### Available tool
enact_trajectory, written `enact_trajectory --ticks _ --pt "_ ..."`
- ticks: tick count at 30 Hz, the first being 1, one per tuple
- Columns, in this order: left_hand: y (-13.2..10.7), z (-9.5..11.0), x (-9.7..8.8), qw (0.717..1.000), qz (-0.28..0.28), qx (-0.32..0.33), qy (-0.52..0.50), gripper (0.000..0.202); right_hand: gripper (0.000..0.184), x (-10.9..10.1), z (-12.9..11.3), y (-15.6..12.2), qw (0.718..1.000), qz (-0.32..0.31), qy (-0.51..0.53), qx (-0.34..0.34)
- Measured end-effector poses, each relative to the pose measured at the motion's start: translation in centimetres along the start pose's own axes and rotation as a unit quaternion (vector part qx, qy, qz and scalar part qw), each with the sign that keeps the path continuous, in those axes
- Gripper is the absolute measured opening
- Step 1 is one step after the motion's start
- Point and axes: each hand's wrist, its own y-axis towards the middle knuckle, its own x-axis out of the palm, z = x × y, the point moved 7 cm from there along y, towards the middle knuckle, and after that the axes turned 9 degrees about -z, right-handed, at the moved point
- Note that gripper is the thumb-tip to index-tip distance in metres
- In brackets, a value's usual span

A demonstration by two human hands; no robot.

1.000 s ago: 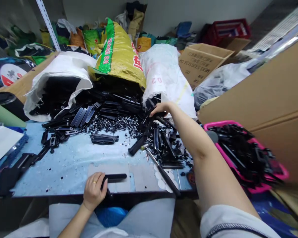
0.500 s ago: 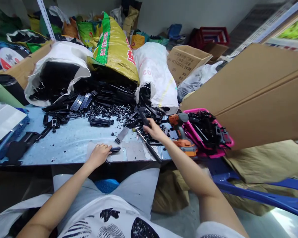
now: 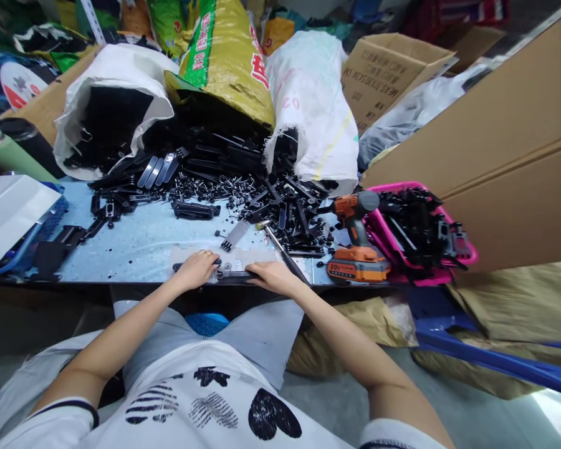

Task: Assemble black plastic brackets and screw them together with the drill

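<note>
Black plastic and pale metal meet at the near edge of the light-blue surface (image 3: pixel 135 243), where both hands work. One slim black part with a pale metal bracket (image 3: pixel 234 275) lies there between them; the right hand (image 3: pixel 275 276) has its fingers closed on the part's right end. The left hand (image 3: pixel 196 269) lies just left of it, fingers bent over another slim black part (image 3: pixel 177 267); I cannot tell how firmly they grip, since the knuckles hide it.

Writing first: one orange-and-black cordless drill (image 3: pixel 355 221) at the right reads "20V" on its battery. One open brown cardboard carton (image 3: pixel 381 78), far right, is printed with "MEAS" and "CM", the figures between too blurred to trust. One white woven sack (image 3: pixel 315 103) bears a faint red "02"; one yellow-and-green plastic sack (image 3: pixel 231 65), left of it, carries large red characters that I cannot read. With one plain white sack (image 3: pixel 115 68), that makes three along the far side.

Black parts and small metal pins (image 3: pixel 215 187) spill before them, too many to count, with at least three glossy flat strips (image 3: pixel 155 173) at the left. Nearer lie one grey pronged plate (image 3: pixel 235 236) and one hammer with a black handle (image 3: pixel 295 267). Pink plastic basketware (image 3: pixel 470 249) full of black parts is at the right; one blue plastic basket (image 3: pixel 51 218) is at the left, a white sheet (image 3: pixel 16 215) over it.
</note>
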Motion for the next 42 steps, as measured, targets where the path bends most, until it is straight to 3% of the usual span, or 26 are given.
enact_trajectory --ticks 5,10,18,23,27,29,31,33,35,38,40,42 --pt "0.1 0.4 -0.5 1.0 -0.018 -0.008 0.004 0.036 0.045 0.0 -1.4 1.4 1.0 -0.012 -0.023 0.001" --pt "-0.7 0.4 -0.9 1.0 0.0 -0.01 0.001 0.069 0.045 -1.4 -1.9 1.2 0.998 0.017 -0.057 0.037" --pt "-1.9 0.2 -0.6 0.996 0.064 0.049 -0.029 0.042 0.041 -3.8 -3.5 0.5 0.993 0.025 -0.104 0.045" --pt "-1.4 0.4 0.1 0.999 0.045 0.023 -0.013 0.047 0.041 -4.4 -2.0 2.4 0.997 -0.024 -0.071 0.009" --pt "0.5 1.2 -0.6 0.999 0.035 0.033 0.02 0.05 0.037 -5.8 0.8 6.6 0.995 0.055 -0.078 0.002" --pt "2.1 -0.1 -2.0 0.998 0.057 -0.012 0.023 0.038 0.039 -6.3 1.8 8.4 0.992 0.072 -0.107 -0.005" --pt "3.8 -2.5 -3.3 0.995 0.066 -0.073 0.021 0.036 0.032 -6.9 2.2 9.1 0.993 0.051 -0.099 -0.045" --pt "5.6 -4.3 -4.0 0.995 0.056 -0.075 0.03 0.041 0.03 -8.8 3.0 8.7 0.994 0.062 -0.062 -0.059" --pt "7.2 -4.9 -4.0 0.998 0.038 -0.028 0.052 0.041 0.039 -12.4 5.2 7.6 0.987 0.157 -0.024 0.021" --pt "8.9 -4.5 -2.9 0.994 0.008 0.024 0.107 0.03 0.048 -16.4 9.3 6.8 0.926 0.315 0.01 0.207" --pt "9.7 -3.8 -2.3 0.991 -0.001 0.028 0.131 0.027 0.045 -15.9 10.7 9.3 0.921 0.298 0.038 0.247" --pt "10.1 -3.1 -2.3 0.99 0.003 0.022 0.136 0.026 0.037 -13.5 10.9 13.6 0.948 0.202 0.063 0.237"
